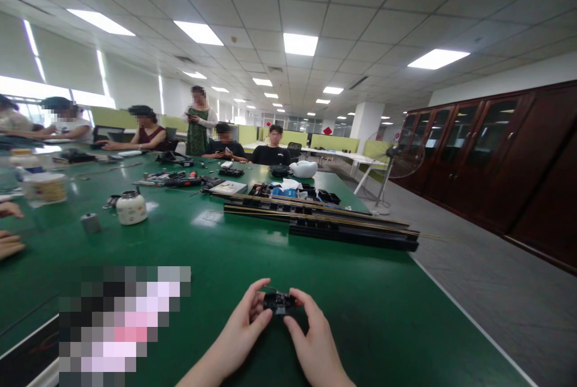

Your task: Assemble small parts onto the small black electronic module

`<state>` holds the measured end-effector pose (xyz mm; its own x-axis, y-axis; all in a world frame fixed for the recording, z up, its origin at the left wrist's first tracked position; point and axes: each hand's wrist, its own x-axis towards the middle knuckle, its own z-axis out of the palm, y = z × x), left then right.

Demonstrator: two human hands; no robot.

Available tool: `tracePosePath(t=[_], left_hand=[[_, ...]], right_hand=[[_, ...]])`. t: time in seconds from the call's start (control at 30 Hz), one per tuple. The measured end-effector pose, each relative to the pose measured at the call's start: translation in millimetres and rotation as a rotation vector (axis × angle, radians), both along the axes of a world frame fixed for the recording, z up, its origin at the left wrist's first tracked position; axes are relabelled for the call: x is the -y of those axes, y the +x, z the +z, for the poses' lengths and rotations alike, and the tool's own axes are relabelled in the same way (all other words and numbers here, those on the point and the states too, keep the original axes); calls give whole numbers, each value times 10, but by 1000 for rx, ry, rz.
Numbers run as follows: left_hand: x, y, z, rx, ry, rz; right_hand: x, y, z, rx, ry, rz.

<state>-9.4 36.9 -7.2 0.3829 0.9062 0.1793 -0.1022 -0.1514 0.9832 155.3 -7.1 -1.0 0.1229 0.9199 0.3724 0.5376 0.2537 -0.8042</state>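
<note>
Between my two hands is a small black device (278, 303) with some lighter metallic detail; its exact kind is too small to make out. My left hand (246, 321) grips its left end, thumb in front and fingers behind. At the right end, my right hand (309, 327) pinches it between thumb and fingers. Both hands are over the near part of the green table (202, 261). A thin dark piece shows along the device's top edge, near my left index finger.
Long black rails (351, 235) with thin brass-coloured rods lie ahead. A white jar (131, 208) and a grey cylinder (91, 223) stand left, near another person's hand (9, 244). A pixelated area covers the lower left. Several people sit beyond; a fan (391, 158) stands right.
</note>
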Motion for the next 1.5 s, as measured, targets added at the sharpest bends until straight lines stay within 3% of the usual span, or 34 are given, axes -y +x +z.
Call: tracePosePath(t=[0.67,0.93,1.5], left_hand=[[39,-12,94,37,-51,-25],[6,-8,42,2,9,13],[13,-5,43,22,-55,-38]], right_hand=[[20,-16,27,6,65,-11],[36,-10,37,23,71,-6],[28,-3,52,7,122,55]])
